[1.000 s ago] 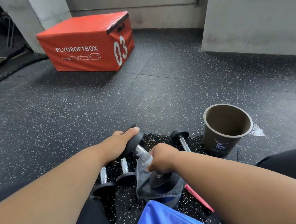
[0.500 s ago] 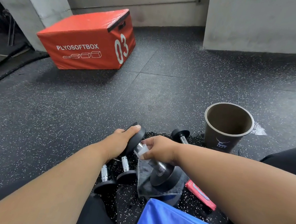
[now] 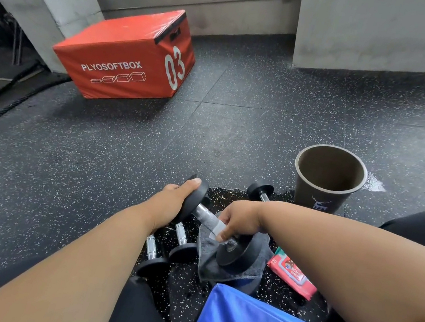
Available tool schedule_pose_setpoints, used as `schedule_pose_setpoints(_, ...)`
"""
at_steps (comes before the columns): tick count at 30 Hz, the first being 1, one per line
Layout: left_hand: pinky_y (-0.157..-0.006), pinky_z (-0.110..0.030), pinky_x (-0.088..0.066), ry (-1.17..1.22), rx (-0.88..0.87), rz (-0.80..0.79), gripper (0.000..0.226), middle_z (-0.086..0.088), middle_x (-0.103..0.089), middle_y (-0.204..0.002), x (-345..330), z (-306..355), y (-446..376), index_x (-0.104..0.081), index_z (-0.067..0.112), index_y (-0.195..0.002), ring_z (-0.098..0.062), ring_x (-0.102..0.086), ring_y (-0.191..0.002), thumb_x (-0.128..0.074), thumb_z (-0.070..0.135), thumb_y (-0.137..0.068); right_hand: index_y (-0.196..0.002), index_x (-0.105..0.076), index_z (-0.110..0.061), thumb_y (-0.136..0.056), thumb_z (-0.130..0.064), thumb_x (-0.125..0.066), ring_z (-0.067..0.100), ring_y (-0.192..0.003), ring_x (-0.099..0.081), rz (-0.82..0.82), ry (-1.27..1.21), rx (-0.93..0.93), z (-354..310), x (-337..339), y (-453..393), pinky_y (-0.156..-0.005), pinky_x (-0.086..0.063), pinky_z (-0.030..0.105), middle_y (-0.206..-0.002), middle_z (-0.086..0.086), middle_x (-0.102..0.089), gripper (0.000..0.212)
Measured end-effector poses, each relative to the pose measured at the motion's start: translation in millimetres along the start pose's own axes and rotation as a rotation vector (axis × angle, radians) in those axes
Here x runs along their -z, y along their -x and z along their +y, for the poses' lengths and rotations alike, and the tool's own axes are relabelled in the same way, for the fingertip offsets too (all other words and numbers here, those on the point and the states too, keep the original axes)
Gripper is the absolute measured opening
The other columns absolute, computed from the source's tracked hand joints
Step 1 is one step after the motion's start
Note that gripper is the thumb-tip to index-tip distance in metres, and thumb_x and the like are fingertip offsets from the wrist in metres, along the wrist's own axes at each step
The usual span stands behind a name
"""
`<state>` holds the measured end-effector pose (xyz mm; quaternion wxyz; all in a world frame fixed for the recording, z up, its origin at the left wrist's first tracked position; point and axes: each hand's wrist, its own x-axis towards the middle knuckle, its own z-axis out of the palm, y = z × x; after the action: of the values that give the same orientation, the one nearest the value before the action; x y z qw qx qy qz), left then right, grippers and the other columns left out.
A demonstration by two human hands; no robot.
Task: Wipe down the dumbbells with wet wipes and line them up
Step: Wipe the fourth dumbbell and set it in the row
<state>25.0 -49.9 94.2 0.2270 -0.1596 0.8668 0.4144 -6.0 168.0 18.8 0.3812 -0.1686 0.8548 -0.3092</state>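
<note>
Left hand (image 3: 171,204) fingers curl over dumbbell (image 3: 204,214) head; right hand (image 3: 238,220) pinches wet wipe (image 3: 216,228) round handle. Risk: wet handle slipping, near head dropping beneath fingers.

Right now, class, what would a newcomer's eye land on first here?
Probably the red box marked PLYOSOFTBOX, on the floor at far left. Next, the dumbbell in the near centre: the left hand grips one head while the right hand wraps a wet wipe round its handle.

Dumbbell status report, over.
Left hand grips dumbbell head; right hand wraps wipe round handle. Grey cloth underneath. Nothing in the way.
</note>
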Motion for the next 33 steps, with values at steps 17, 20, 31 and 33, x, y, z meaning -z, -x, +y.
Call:
schedule_pose_setpoints(17,-0.113,-0.051,-0.049,0.023,-0.012,0.021,0.110,-0.004,-0.069,-0.131,-5,-1,-7,-0.053,0.029,-0.147,-0.029,-0.070,-0.115,-0.058,0.100,-0.063,-0.116,-0.061,-0.023,-0.062,-0.037,-0.093,0.027,-0.085,-0.069,0.070,-0.265,0.019,-28,-25,-8,-0.074,-0.061,0.043,-0.102,0.005,-0.071,0.064)
schedule_pose_setpoints(20,-0.112,-0.053,-0.050,0.029,-0.007,0.008,0.113,-0.005,-0.070,-0.131,-6,-3,-10,-0.055,0.031,-0.144,-0.030,-0.071,-0.114,-0.060,0.105,-0.059,-0.118,-0.062,-0.022,-0.072,-0.031,-0.092,0.023,-0.095,-0.069,0.194,-0.246,0.045,-31,-33,-9,-0.079,-0.055,0.035,-0.101,0.000,-0.070,0.056)
schedule_pose_setpoints(31,-0.116,-0.052,-0.046,0.018,0.008,0.004,0.117,-0.003,-0.064,-0.138,-1,-3,-9,-0.049,0.029,-0.153,-0.028,-0.066,-0.120,-0.055,0.103,-0.063,-0.106,-0.063,-0.014,-0.088,-0.023,-0.068,0.028,-0.087,-0.070,0.129,0.043,0.003,-29,-26,0,-0.071,-0.053,0.036,-0.096,0.006,-0.072,0.021)
schedule_pose_setpoints(33,-0.114,-0.052,-0.048,0.013,0.015,0.005,0.114,-0.003,-0.065,-0.135,-1,-3,-9,-0.049,0.029,-0.151,-0.029,-0.068,-0.117,-0.054,0.102,-0.064,-0.112,-0.064,-0.010,-0.087,-0.028,-0.068,0.031,-0.094,-0.072,0.092,0.103,-0.033,-29,-21,2,-0.075,-0.055,0.037,-0.102,0.011,-0.075,0.031)
